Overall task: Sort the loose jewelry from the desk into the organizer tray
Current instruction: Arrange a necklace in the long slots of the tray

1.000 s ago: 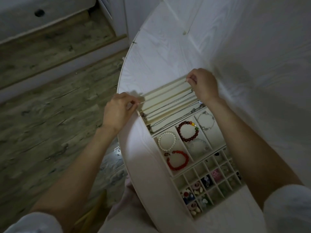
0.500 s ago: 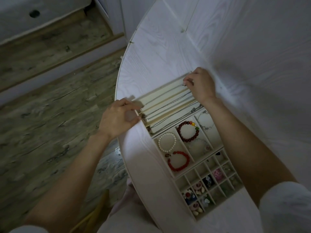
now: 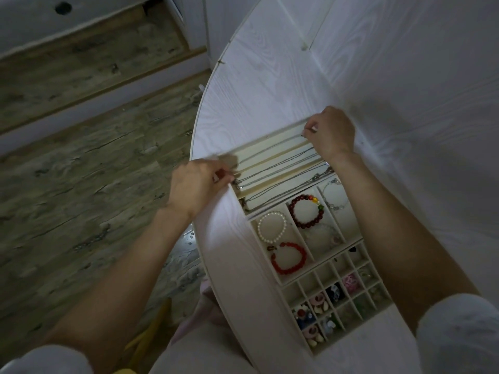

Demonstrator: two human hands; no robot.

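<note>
Both hands moved outward, stretching necklace (image 3: pixel 272 152) between left hand (image 3: pixel 195 184) and right hand (image 3: pixel 330 133).

A home, likely a bedroom or dressing corner; a white wood-grain surface (image 3: pixel 270 85) with a rounded edge carries a compartmented jewelry organizer tray (image 3: pixel 272 276); grey-brown wood-plank floor (image 3: pixel 81 184) and white furniture (image 3: pixel 40 20) lie beyond
</note>
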